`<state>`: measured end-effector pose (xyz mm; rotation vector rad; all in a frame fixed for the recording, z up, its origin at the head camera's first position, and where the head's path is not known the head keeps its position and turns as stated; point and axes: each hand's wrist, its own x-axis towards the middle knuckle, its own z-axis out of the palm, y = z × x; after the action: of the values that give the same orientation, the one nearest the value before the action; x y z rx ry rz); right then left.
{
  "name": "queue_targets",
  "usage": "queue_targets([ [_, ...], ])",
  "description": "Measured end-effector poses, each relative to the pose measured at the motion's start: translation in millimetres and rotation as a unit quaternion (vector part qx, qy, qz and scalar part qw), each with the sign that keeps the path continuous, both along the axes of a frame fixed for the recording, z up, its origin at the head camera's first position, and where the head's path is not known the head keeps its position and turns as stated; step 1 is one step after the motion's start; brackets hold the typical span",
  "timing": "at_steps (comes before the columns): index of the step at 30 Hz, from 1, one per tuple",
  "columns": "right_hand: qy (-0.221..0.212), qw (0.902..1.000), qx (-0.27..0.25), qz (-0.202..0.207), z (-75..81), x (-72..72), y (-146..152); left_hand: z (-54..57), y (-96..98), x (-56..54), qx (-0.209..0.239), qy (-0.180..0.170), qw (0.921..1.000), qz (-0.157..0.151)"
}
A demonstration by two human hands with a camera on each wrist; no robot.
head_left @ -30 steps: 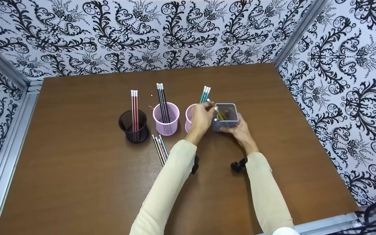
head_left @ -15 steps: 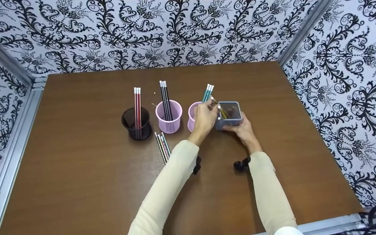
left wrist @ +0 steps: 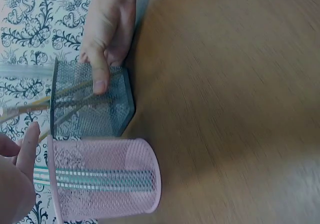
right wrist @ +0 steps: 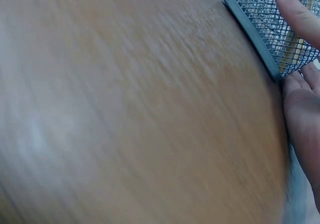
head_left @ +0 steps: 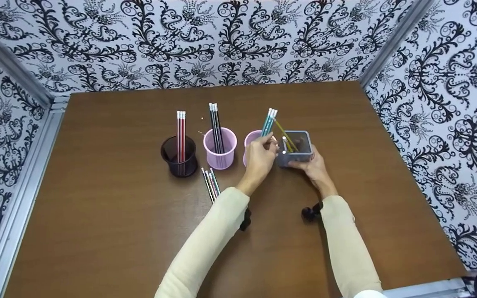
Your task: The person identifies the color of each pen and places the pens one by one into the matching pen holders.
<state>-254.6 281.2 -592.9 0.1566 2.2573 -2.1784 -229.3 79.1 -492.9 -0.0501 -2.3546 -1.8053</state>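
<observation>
My left hand [head_left: 259,159] is beside the rim of a grey square mesh pencil holder [head_left: 294,157]. In the left wrist view, one leaning pencil [left wrist: 70,115] runs behind that hand's index finger and seems pinched there, its end mostly hidden. Another yellow pencil [head_left: 285,133] leans out high over the rim, apart from the fingertips, with more white erasers below it. My right hand [head_left: 315,167] grips the holder low on its side, thumb in front. Close by stands a pink mesh cup [left wrist: 107,184] with teal pencils [head_left: 267,123], partly covered by my left hand.
Left of these stand a second pink mesh cup [head_left: 220,159] with black pencils [head_left: 217,128] and a black mesh cup [head_left: 181,167] with red pencils [head_left: 181,132]. Several loose pencils [head_left: 210,184] lie on the brown table [head_left: 118,215], partly under my left sleeve. Patterned walls [head_left: 222,45] enclose the table.
My left hand's fingers have dropped slightly beside the holder. The yellow pencil formerly at its fingertips now leans higher, clear of them. My right hand keeps its grip; the view has shifted a little.
</observation>
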Motion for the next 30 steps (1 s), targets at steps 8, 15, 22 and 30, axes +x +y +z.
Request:
queue_targets([
  [8,0.027,0.9994,-0.016,-0.010,-0.8,3.4,6,2.6,-17.5,28.2,0.035,0.014,0.9992,0.014],
  [15,0.043,0.9990,-0.009,-0.009,-5.1,2.4,2,-4.7,-38.2,58.5,0.021,0.054,0.9982,-0.012],
  [22,0.023,0.9996,-0.017,-0.008,-4.7,2.7,-1,-19.9,-65.4,75.8,0.018,0.068,0.9974,-0.015],
  [30,0.001,0.9999,-0.008,-0.008,-1.4,2.6,0,-36.4,-95.7,96.3,-0.008,0.078,0.9965,-0.032],
])
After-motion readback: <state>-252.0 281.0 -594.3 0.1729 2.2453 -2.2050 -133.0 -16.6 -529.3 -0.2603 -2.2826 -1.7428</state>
